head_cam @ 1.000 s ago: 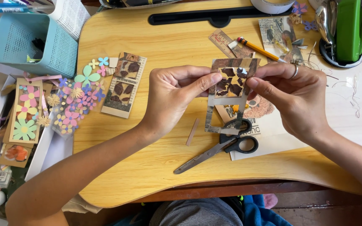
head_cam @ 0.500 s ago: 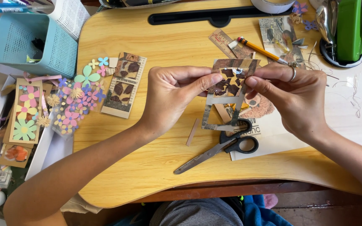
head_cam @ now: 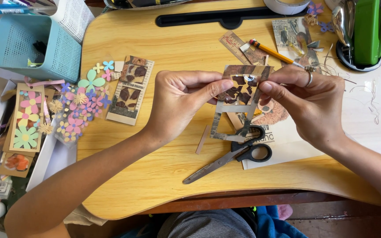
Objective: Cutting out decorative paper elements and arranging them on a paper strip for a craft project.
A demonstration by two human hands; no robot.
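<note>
Brown paper cutout pinched between both hands.

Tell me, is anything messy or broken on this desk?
Nothing looks broken. Loose threads lie scattered on the white surface at the right, and paper flowers spill off the wooden desk's left edge. Both hands hold a cut-out paper frame.

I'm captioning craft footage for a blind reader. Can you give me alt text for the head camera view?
Both hands, left hand and right hand, pinch a cut-out paper frame above a wooden lap desk. Black-handled scissors lie beneath, paper flowers to the left.
</note>
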